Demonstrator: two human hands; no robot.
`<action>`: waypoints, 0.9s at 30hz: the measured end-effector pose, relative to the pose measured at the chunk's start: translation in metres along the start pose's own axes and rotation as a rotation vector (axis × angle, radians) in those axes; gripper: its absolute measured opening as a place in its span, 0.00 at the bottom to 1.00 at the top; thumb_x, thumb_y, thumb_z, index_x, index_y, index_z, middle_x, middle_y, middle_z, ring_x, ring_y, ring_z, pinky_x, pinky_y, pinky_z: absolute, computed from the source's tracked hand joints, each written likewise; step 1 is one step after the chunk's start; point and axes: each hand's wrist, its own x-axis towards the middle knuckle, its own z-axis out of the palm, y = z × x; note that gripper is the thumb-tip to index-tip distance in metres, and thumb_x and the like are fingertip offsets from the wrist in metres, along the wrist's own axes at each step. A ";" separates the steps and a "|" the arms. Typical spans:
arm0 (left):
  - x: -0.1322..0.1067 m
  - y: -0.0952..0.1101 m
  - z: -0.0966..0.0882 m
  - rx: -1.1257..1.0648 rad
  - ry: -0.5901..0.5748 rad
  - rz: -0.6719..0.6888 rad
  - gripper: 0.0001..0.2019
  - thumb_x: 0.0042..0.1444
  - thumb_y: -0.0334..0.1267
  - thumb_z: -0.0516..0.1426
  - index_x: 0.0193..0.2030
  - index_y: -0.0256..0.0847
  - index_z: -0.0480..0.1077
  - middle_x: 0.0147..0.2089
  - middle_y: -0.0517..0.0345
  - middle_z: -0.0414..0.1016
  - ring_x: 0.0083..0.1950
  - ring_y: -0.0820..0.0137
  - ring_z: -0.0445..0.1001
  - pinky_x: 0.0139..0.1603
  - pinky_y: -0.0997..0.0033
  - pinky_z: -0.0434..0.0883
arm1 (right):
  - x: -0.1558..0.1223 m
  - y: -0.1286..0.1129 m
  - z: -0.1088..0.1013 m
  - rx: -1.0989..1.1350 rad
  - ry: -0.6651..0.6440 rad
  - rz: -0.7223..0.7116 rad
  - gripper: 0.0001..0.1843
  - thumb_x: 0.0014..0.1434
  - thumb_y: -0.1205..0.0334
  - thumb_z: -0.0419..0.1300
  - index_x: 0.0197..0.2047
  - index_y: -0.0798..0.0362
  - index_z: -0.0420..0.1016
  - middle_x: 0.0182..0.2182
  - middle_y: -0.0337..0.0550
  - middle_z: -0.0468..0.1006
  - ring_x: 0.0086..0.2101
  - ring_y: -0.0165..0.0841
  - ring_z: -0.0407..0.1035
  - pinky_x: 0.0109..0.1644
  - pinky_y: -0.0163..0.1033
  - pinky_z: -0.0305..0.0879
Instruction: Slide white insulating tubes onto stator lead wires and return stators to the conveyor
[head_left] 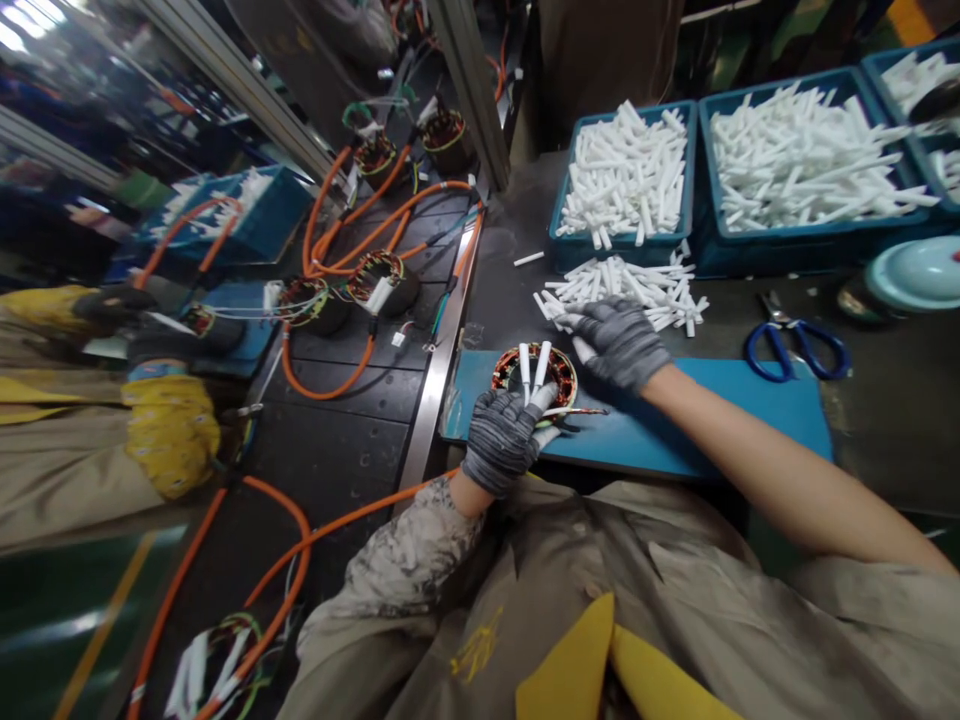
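Note:
A round copper-wound motor stator (pixel 574 378) lies on a blue mat, and two white sleeves (pixel 542 362) stand up on its leads. My left hand (pixel 504 438), in a grey striped glove with pale fingertips, is closed around the leads at the stator's near side. A dark, bare-ended wire (pixel 589 411) sticks out to the right of those fingers. My right hand (pixel 621 342), gloved the same way, is at the near edge of a loose pile of white sleeves (pixel 637 287). Its thumb and forefinger are apart, and I see no sleeve clearly between them.
Blue bins (pixel 694 165) full of white sleeves stand behind the pile. Blue-handled scissors (pixel 795 345) and a lidded jar (pixel 915 275) are at right. Left of a metal rail (pixel 442 375), a conveyor (pixel 360 440) carries stators with orange cables. A co-worker's gloved hands (pixel 169 345) work beyond it.

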 end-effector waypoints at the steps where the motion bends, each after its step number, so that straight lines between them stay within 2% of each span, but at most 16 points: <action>1: 0.000 0.001 0.000 0.010 0.009 0.004 0.22 0.63 0.48 0.63 0.59 0.40 0.76 0.43 0.47 0.83 0.42 0.59 0.81 0.50 0.57 0.72 | -0.014 -0.004 -0.011 0.128 0.085 0.071 0.19 0.62 0.59 0.60 0.55 0.54 0.79 0.54 0.53 0.81 0.51 0.47 0.74 0.57 0.56 0.68; 3: 0.001 0.003 -0.001 0.027 0.019 0.026 0.23 0.63 0.48 0.63 0.59 0.38 0.75 0.40 0.47 0.83 0.40 0.59 0.80 0.49 0.57 0.72 | -0.046 -0.013 -0.031 0.394 0.249 0.292 0.18 0.60 0.50 0.64 0.48 0.53 0.80 0.43 0.49 0.84 0.41 0.43 0.77 0.47 0.50 0.74; 4: 0.002 0.004 -0.001 0.035 0.020 0.038 0.23 0.63 0.48 0.64 0.59 0.37 0.75 0.40 0.48 0.83 0.39 0.59 0.80 0.48 0.57 0.72 | -0.062 -0.018 -0.039 0.492 0.260 0.364 0.19 0.58 0.48 0.67 0.46 0.52 0.80 0.40 0.47 0.85 0.39 0.41 0.77 0.44 0.48 0.75; 6: 0.002 0.005 -0.003 0.046 0.016 0.038 0.23 0.62 0.49 0.64 0.59 0.37 0.75 0.39 0.48 0.83 0.40 0.58 0.80 0.48 0.57 0.72 | -0.089 -0.028 -0.050 0.633 0.210 0.437 0.18 0.56 0.47 0.69 0.44 0.49 0.81 0.38 0.44 0.85 0.37 0.41 0.78 0.42 0.46 0.75; 8: 0.002 0.005 -0.004 0.048 0.009 0.016 0.24 0.62 0.48 0.64 0.59 0.38 0.75 0.41 0.48 0.83 0.40 0.57 0.80 0.48 0.56 0.72 | -0.107 -0.034 -0.053 0.706 0.136 0.478 0.15 0.57 0.48 0.68 0.42 0.48 0.83 0.39 0.44 0.86 0.39 0.41 0.79 0.44 0.46 0.76; 12: 0.001 0.006 -0.004 0.038 -0.003 0.003 0.25 0.62 0.47 0.64 0.62 0.38 0.73 0.43 0.47 0.83 0.42 0.56 0.80 0.48 0.55 0.72 | -0.116 -0.036 -0.045 0.774 0.066 0.544 0.15 0.58 0.47 0.67 0.41 0.48 0.84 0.39 0.45 0.87 0.41 0.42 0.81 0.48 0.47 0.77; 15: 0.000 0.006 -0.003 0.036 -0.033 -0.006 0.26 0.62 0.48 0.64 0.64 0.39 0.72 0.43 0.46 0.83 0.43 0.55 0.81 0.48 0.54 0.72 | -0.113 -0.032 -0.039 0.765 0.084 0.455 0.13 0.59 0.49 0.67 0.43 0.47 0.85 0.40 0.43 0.87 0.41 0.41 0.81 0.49 0.46 0.77; 18: -0.001 0.005 -0.003 0.017 -0.018 -0.025 0.26 0.61 0.47 0.64 0.64 0.40 0.71 0.44 0.47 0.84 0.44 0.56 0.82 0.49 0.54 0.73 | -0.110 -0.030 -0.037 0.644 0.136 0.230 0.09 0.63 0.55 0.65 0.44 0.45 0.85 0.42 0.42 0.86 0.42 0.39 0.80 0.49 0.45 0.76; 21: -0.002 0.000 -0.005 -0.094 0.071 -0.011 0.20 0.61 0.44 0.65 0.58 0.39 0.73 0.45 0.49 0.84 0.45 0.58 0.82 0.51 0.56 0.75 | -0.109 -0.034 -0.034 0.383 0.134 -0.040 0.13 0.68 0.60 0.59 0.49 0.43 0.84 0.45 0.43 0.86 0.42 0.37 0.79 0.48 0.44 0.74; 23: -0.003 -0.003 -0.006 -0.167 0.081 0.013 0.15 0.62 0.42 0.64 0.54 0.41 0.74 0.47 0.51 0.84 0.48 0.60 0.82 0.53 0.56 0.75 | -0.106 -0.041 -0.030 0.149 0.114 -0.178 0.18 0.69 0.66 0.55 0.54 0.41 0.83 0.45 0.43 0.86 0.40 0.36 0.78 0.46 0.42 0.72; 25: -0.003 -0.005 -0.006 -0.178 0.062 0.055 0.12 0.64 0.40 0.62 0.52 0.42 0.75 0.48 0.52 0.84 0.50 0.60 0.82 0.54 0.56 0.75 | -0.100 -0.050 -0.025 -0.020 0.072 -0.210 0.19 0.70 0.67 0.54 0.56 0.42 0.82 0.39 0.45 0.87 0.36 0.35 0.76 0.43 0.41 0.69; 27: -0.002 -0.005 -0.006 -0.123 0.051 0.104 0.11 0.65 0.40 0.61 0.52 0.42 0.75 0.50 0.51 0.84 0.51 0.59 0.82 0.54 0.55 0.74 | -0.091 -0.058 -0.020 -0.059 -0.013 -0.110 0.17 0.71 0.60 0.54 0.54 0.47 0.83 0.34 0.47 0.85 0.33 0.36 0.75 0.40 0.40 0.68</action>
